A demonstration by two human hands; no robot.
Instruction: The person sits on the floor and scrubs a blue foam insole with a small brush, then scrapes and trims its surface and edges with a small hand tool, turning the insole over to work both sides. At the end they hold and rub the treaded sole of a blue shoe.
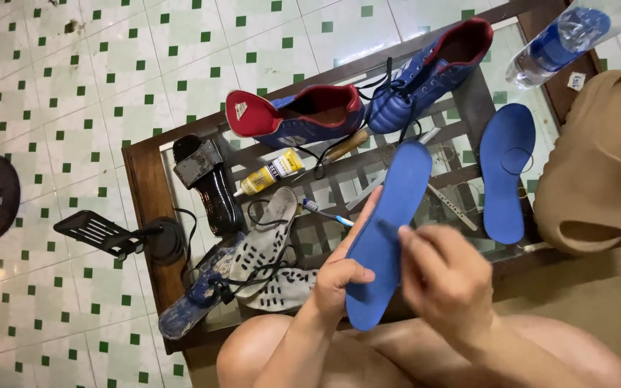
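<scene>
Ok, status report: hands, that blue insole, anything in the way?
Left hand gripping blue insole by its edge. Right hand pinching at its surface. Second insole lies apart on glass table. Nothing blocking.

Your hands (397,276) hang over the near edge of the glass-topped wooden table (145,187), which is crowded. Two blue-and-red lace-up shoes (368,97) block the far side. A loose blue insole (506,169) and tan foam slide (601,162) fill the right. Worn white perforated insoles (267,251) and a yellow glue tube (271,172) clutter the left. Open tiled floor (59,79) lies beyond.
</scene>
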